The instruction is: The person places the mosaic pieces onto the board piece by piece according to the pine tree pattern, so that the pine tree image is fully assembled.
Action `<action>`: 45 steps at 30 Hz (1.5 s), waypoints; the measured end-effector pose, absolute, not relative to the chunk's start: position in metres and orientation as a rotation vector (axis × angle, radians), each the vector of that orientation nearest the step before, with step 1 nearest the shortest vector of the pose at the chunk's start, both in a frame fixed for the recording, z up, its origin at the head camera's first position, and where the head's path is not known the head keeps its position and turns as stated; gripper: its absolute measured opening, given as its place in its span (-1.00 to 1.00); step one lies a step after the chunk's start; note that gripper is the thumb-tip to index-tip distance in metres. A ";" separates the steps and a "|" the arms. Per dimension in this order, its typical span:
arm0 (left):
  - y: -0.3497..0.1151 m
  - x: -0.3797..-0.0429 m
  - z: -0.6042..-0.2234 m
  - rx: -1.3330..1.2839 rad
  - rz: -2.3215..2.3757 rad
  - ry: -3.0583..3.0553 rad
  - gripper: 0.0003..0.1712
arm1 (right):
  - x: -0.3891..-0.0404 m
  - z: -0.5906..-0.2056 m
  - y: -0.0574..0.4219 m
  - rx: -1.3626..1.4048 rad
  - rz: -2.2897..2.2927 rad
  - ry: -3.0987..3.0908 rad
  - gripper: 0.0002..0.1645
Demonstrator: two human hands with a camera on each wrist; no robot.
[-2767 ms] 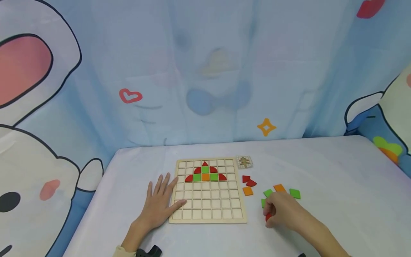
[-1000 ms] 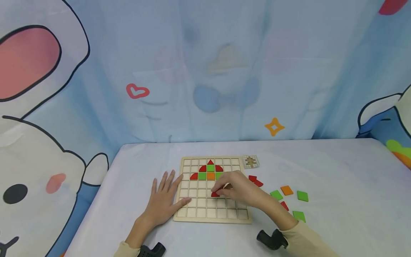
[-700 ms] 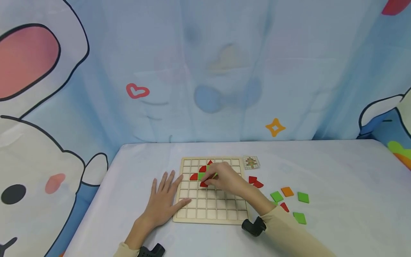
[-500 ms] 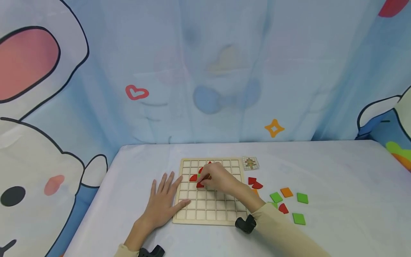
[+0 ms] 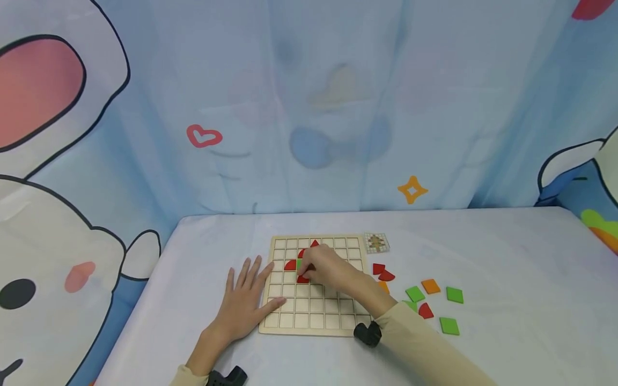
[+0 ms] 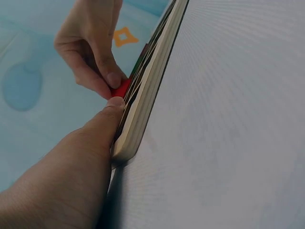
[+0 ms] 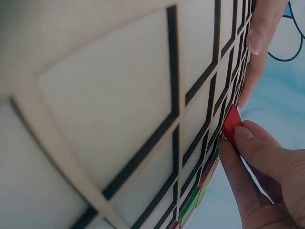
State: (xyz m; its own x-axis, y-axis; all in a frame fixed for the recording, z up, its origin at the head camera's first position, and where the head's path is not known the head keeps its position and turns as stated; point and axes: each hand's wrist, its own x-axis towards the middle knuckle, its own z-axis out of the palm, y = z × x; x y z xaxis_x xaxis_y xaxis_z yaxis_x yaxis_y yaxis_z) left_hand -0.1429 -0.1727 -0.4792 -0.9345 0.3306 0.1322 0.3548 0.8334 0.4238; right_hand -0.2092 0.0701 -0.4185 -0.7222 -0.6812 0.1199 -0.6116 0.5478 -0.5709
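Observation:
My right hand (image 5: pixel 330 271) pinches a small red tile (image 5: pixel 302 279) with a rounded side, just below the placed tiles on the wooden grid board (image 5: pixel 316 320). In the right wrist view this red tile (image 7: pixel 232 123) stands tilted between thumb and finger, against the grid. Spread flat, my left hand (image 5: pixel 246 303) rests along the board's left edge, its thumb over the frame. Red tiles, such as a quarter-round (image 5: pixel 290 265) and a triangle (image 5: pixel 315 243), lie in the grid, with a sliver of a green tile (image 5: pixel 299 263). My right hand hides the other placed tiles.
A small pattern card (image 5: pixel 376 243) lies by the board's top right corner. Loose red (image 5: pixel 386 275), orange (image 5: pixel 431 286) and green tiles (image 5: pixel 449 326) are scattered right of the board on the white tabletop (image 5: pixel 512 300). A printed blue curtain (image 5: pixel 241 177) hangs behind.
My right hand took the red tile from the loose pieces and carried it left onto the board, then settled below the placed tiles. My left hand has stayed on the board's edge.

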 end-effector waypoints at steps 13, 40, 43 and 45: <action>-0.173 -0.147 -0.483 -0.553 -0.686 -2.952 -0.01 | -0.209 -0.413 0.066 -1.277 -0.706 2.691 -0.79; -0.173 -0.144 -0.481 -0.548 -0.700 -2.947 -0.04 | -0.197 -0.421 0.077 -1.140 -0.910 2.684 -0.85; -0.173 -0.143 -0.481 -0.540 -0.702 -2.959 -0.04 | -0.194 -0.420 0.088 -1.063 -1.039 2.623 -0.81; -0.173 -0.143 -0.481 -0.535 -0.702 -2.963 -0.04 | -0.192 -0.419 0.098 -1.025 -1.094 2.594 -0.80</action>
